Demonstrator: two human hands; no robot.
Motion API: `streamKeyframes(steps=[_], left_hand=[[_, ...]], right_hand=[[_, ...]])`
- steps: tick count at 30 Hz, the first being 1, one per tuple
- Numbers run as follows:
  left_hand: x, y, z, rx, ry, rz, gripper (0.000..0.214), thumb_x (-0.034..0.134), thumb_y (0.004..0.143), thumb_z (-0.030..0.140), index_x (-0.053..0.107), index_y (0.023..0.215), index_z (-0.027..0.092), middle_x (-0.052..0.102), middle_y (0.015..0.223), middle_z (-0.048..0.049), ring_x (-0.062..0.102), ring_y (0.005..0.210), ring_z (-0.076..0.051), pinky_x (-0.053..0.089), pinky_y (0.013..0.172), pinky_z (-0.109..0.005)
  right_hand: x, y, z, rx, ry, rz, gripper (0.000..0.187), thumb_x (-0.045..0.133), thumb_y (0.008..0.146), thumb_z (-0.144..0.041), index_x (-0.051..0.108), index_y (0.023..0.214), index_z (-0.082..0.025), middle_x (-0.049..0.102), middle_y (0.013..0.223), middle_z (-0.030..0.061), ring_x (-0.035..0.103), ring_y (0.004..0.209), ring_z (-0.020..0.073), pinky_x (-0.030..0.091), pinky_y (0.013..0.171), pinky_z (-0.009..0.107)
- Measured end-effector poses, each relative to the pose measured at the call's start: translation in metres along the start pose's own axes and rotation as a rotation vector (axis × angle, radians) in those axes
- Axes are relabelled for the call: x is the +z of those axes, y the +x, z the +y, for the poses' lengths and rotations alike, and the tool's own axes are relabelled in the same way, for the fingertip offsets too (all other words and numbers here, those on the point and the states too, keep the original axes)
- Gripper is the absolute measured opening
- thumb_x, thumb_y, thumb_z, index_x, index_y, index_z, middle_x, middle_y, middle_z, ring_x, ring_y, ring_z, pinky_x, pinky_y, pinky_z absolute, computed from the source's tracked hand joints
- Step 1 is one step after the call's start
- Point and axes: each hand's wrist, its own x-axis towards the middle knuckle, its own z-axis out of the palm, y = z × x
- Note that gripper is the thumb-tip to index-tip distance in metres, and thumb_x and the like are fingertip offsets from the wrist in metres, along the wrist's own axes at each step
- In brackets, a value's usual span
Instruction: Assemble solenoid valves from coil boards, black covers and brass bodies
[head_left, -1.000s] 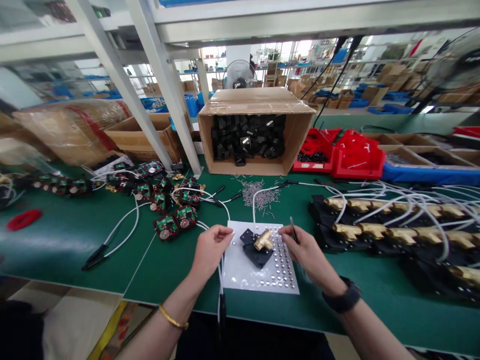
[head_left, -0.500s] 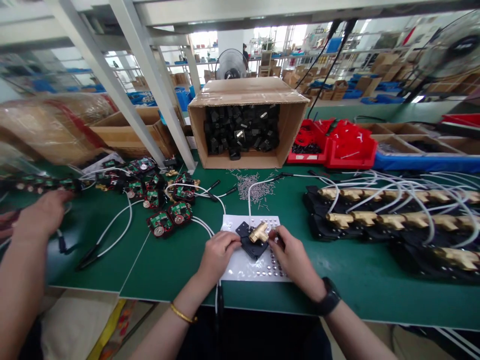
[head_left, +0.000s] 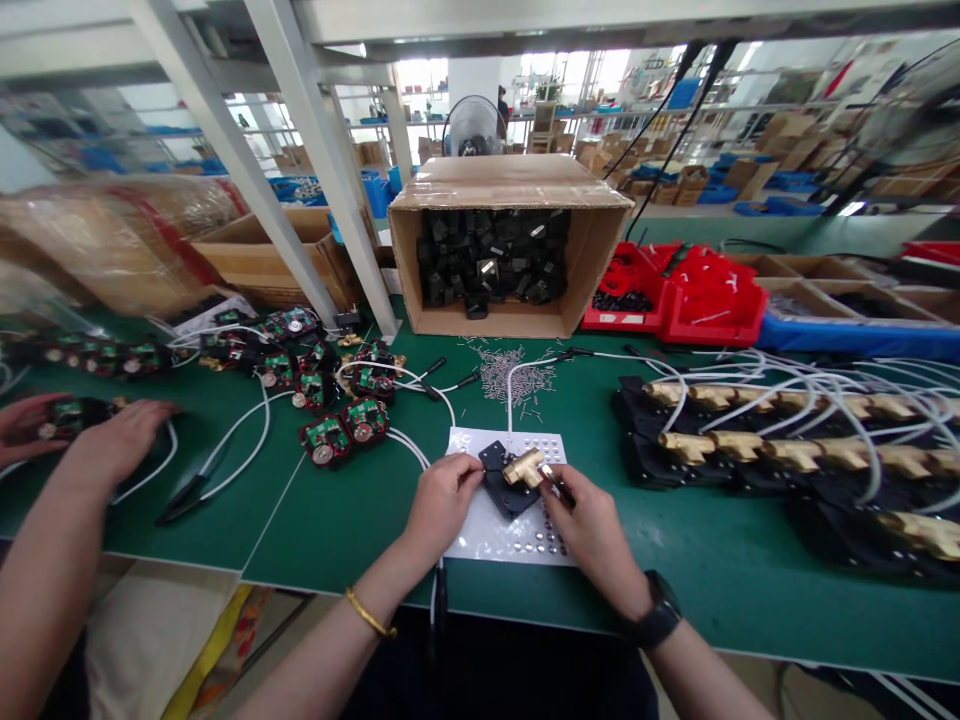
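Observation:
A black plastic housing (head_left: 508, 497) with a brass T-shaped fitting (head_left: 523, 467) lies on a white sheet (head_left: 480, 535) dotted with small round silver pieces. My left hand (head_left: 444, 505) pinches the housing's left corner between thumb and fingertips. On the other side, my right hand (head_left: 592, 525) is closed close to the fitting's right end. Something small and dark with a pale tip shows between its fingers; its kind cannot be made out. From behind the housing a white cable (head_left: 511, 400) runs up and then right.
Small screws (head_left: 514, 375) lie heaped beyond the sheet. Several brass-fitted housings (head_left: 750, 450) stand in rows at right; open circuit-board units (head_left: 345, 430) lie left. Behind are a cardboard box (head_left: 510, 180) of black parts and red bins (head_left: 709, 310). A co-worker's hand (head_left: 120, 440) works at far left.
The view has shifted slightly. My left hand keeps its pinch on the housing; my right fingers have tilted a little beside the fitting. The co-worker's hands now hold a circuit-board unit.

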Motion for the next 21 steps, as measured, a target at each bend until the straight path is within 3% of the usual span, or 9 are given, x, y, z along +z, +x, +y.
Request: streamKeyframes(steps=[3, 8, 11, 13, 17, 21], left_hand=[[-0.001, -0.006, 0.005, 0.056, 0.092, -0.004, 0.015, 0.049, 0.085, 0.016, 0.064, 0.085, 0.019, 0.066, 0.084, -0.0046, 0.059, 0.082, -0.02, 0.046, 0.077, -0.033], [0.002, -0.018, 0.013, 0.204, 0.508, -0.026, 0.02, 0.045, 0.086, 0.012, 0.061, 0.097, 0.014, 0.062, 0.084, -0.0085, 0.055, 0.081, -0.023, 0.048, 0.076, -0.037], [-0.004, -0.017, 0.016, 0.185, 0.591, -0.026, 0.021, 0.044, 0.085, 0.009, 0.061, 0.097, 0.013, 0.061, 0.086, -0.0092, 0.053, 0.083, -0.024, 0.048, 0.076, -0.038], [-0.014, -0.008, 0.015, 0.12, 0.584, -0.004, 0.023, 0.041, 0.086, 0.011, 0.062, 0.095, 0.014, 0.061, 0.087, -0.0089, 0.053, 0.085, -0.024, 0.046, 0.079, -0.038], [-0.03, 0.034, 0.006, -0.031, 0.541, 0.016, 0.021, 0.04, 0.089, 0.019, 0.061, 0.088, 0.017, 0.063, 0.088, -0.0072, 0.054, 0.087, -0.022, 0.043, 0.081, -0.035], [-0.021, 0.076, -0.002, -0.101, 0.574, -0.021, 0.01, 0.059, 0.079, 0.023, 0.062, 0.083, 0.014, 0.065, 0.083, -0.0119, 0.057, 0.088, -0.026, 0.044, 0.075, -0.036]], right_hand=[[0.001, -0.004, 0.002, -0.047, -0.047, -0.014, 0.014, 0.044, 0.084, -0.021, 0.058, 0.089, -0.019, 0.064, 0.085, 0.0073, 0.06, 0.076, 0.0204, 0.046, 0.07, 0.029], [0.015, -0.023, 0.011, -0.162, -0.102, 0.069, 0.023, 0.041, 0.081, -0.011, 0.059, 0.091, -0.02, 0.065, 0.098, 0.0085, 0.061, 0.093, 0.021, 0.049, 0.081, 0.032], [0.016, -0.034, 0.015, -0.169, -0.112, 0.09, 0.032, 0.039, 0.08, -0.01, 0.061, 0.102, -0.019, 0.064, 0.11, 0.0087, 0.059, 0.103, 0.0205, 0.046, 0.091, 0.033], [0.007, -0.032, 0.015, -0.115, -0.116, 0.046, 0.033, 0.041, 0.082, -0.014, 0.062, 0.107, -0.018, 0.065, 0.111, 0.0085, 0.061, 0.101, 0.0212, 0.048, 0.089, 0.034], [-0.021, 0.01, 0.01, 0.086, -0.148, 0.042, 0.024, 0.047, 0.086, -0.03, 0.067, 0.097, -0.02, 0.069, 0.101, 0.0069, 0.064, 0.092, 0.0207, 0.049, 0.082, 0.031], [-0.024, 0.077, 0.01, 0.207, -0.278, 0.038, 0.014, 0.059, 0.078, -0.029, 0.065, 0.083, -0.018, 0.069, 0.085, 0.0089, 0.064, 0.081, 0.023, 0.046, 0.07, 0.031]])
